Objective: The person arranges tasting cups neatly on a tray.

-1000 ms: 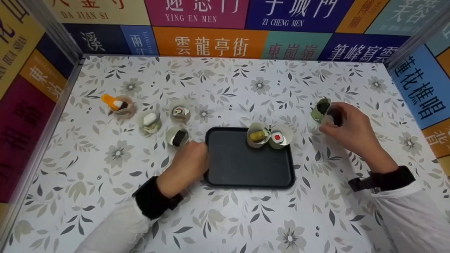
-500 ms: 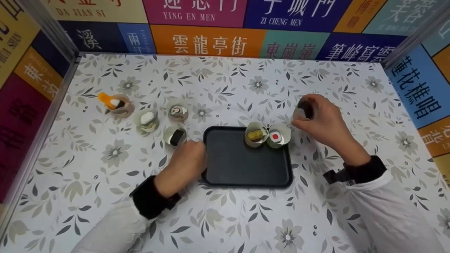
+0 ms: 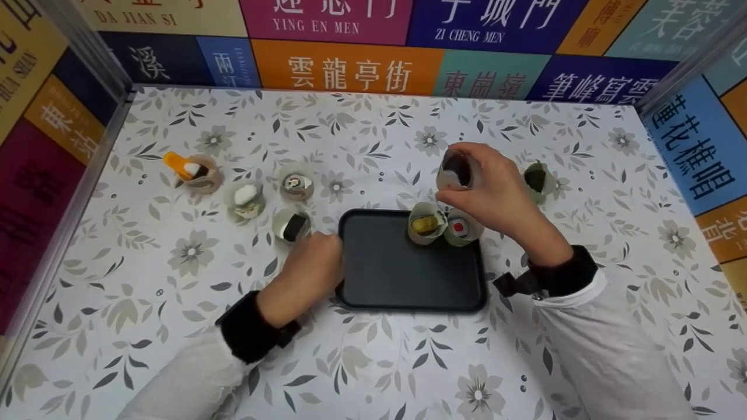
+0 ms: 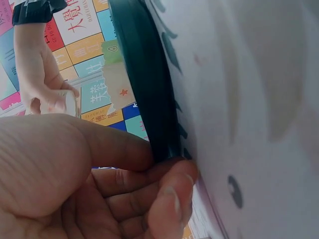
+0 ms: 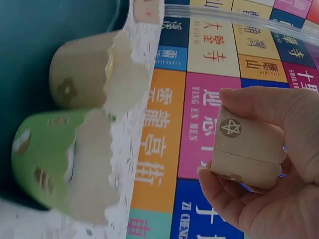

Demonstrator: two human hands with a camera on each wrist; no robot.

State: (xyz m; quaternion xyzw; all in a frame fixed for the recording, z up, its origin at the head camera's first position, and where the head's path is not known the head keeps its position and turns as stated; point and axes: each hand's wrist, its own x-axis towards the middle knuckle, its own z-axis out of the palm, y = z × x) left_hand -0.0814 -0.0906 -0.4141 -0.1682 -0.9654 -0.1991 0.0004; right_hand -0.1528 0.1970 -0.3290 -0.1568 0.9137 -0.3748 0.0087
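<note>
Head view. A dark rectangular tray (image 3: 402, 277) lies on a floral-patterned tabletop (image 3: 408, 356). The left hand (image 3: 309, 262) grips the tray's left edge. The right hand (image 3: 496, 186) holds a tan paper cup (image 3: 447, 176) with dark contents; the cup appears beyond the tray's far edge. Near the tray's far right corner stand, side by side, a cup with a yellow piece (image 3: 428, 238) and a cup with a red-and-white piece (image 3: 473, 231). A green cup with a dark piece (image 3: 536, 195) stands right of the right hand. Left of the tray are four more cups (image 3: 281, 218), one bearing an orange piece.

Left wrist view. Thumb and fingers of the left hand pinch the tray's rim; the right hand appears in the background, upper left.

Right wrist view. The tan paper cup, printed with a star in a brown disc, is gripped between thumb and fingers, apart from the two tray cups at left, one tan, one green.
</note>
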